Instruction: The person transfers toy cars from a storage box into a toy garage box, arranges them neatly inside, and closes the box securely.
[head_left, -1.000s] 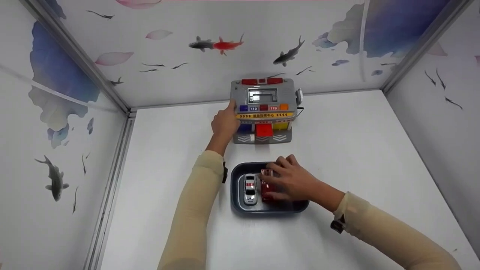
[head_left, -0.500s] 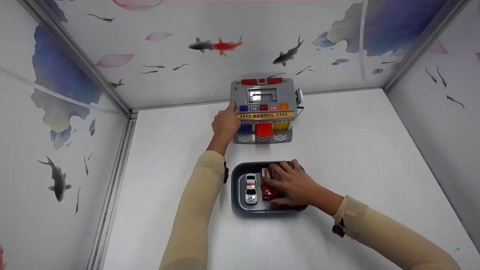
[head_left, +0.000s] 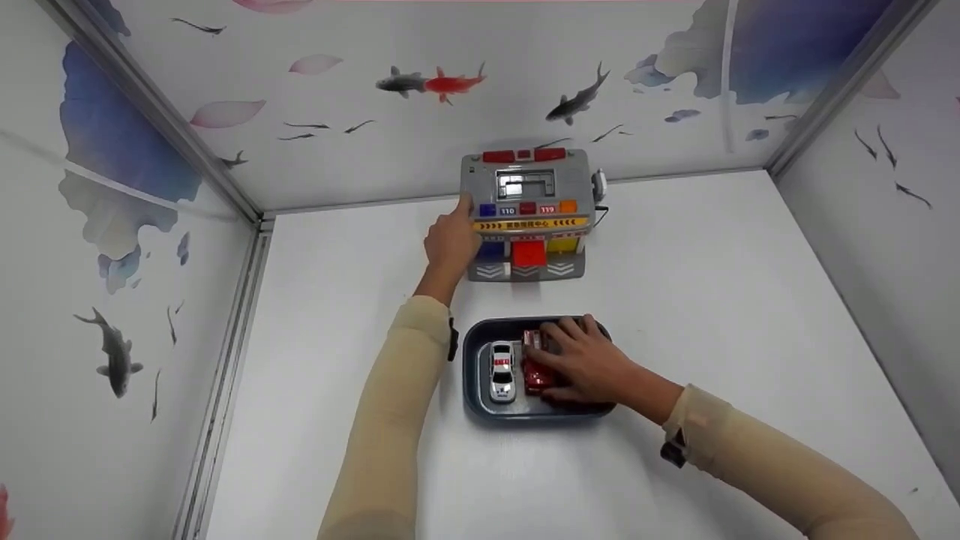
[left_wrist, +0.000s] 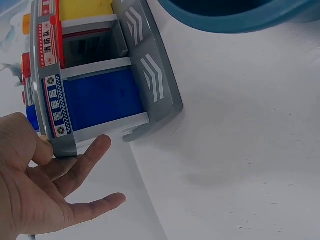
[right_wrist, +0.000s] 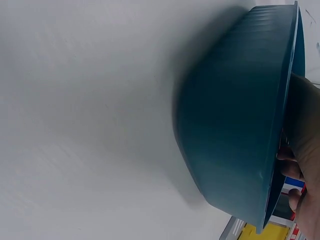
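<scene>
A grey toy rescue station (head_left: 525,202) with blue, red and yellow doors stands at the back wall. My left hand (head_left: 452,244) holds its left edge, thumb and forefinger at the roof corner. In the left wrist view, the other fingers (left_wrist: 92,160) of that hand stretch out beside the blue door (left_wrist: 104,97). My right hand (head_left: 589,360) reaches into a dark blue basin (head_left: 474,411) and grips a red toy car (head_left: 536,371), partly hidden under the fingers. A white toy police car (head_left: 502,373) lies to its left. In the right wrist view, the basin wall (right_wrist: 230,110) hides the cars.
The white tabletop (head_left: 337,277) carries the station and the basin. Walls printed with fish (head_left: 577,97) enclose the back and both sides. A white piece (head_left: 598,185) and a thin dark loop stick out from the station's right side.
My right hand has settled lower over the red car, its fingers closing round it. My left hand stays on the station. The whole head view has shifted slightly.
</scene>
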